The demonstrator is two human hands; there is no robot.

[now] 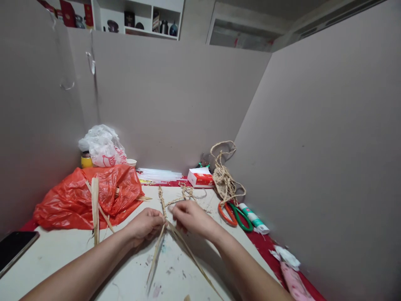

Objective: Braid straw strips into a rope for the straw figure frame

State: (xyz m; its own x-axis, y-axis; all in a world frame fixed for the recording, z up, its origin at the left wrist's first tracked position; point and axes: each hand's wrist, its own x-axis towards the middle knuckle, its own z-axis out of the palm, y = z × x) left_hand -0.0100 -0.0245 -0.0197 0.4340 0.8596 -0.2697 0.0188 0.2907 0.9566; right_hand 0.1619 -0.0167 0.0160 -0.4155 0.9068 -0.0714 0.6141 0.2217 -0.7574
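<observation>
A thin braid of dried straw (162, 200) runs away from me over the pale work board (125, 276). My left hand (147, 225) pinches the braid at its near end, where the loose strips spread out. Just right of it, my right hand (191, 217) has its fingers bent together by the strips; what lies between its fingertips is hidden. One loose straw strip (156, 253) trails toward me at the left. Another strip (196, 260) slants down to the right. Behind my right hand, more braided cord (186, 191) curls on the board.
A red plastic bag (72, 200) with flat straw strips (95, 205) lies at left, near a phone (19, 248). A coil of braided rope (224, 182), scissors with red and green handles (241, 217) and a small box (200, 179) sit at back right. Grey panels (175, 100) enclose the table.
</observation>
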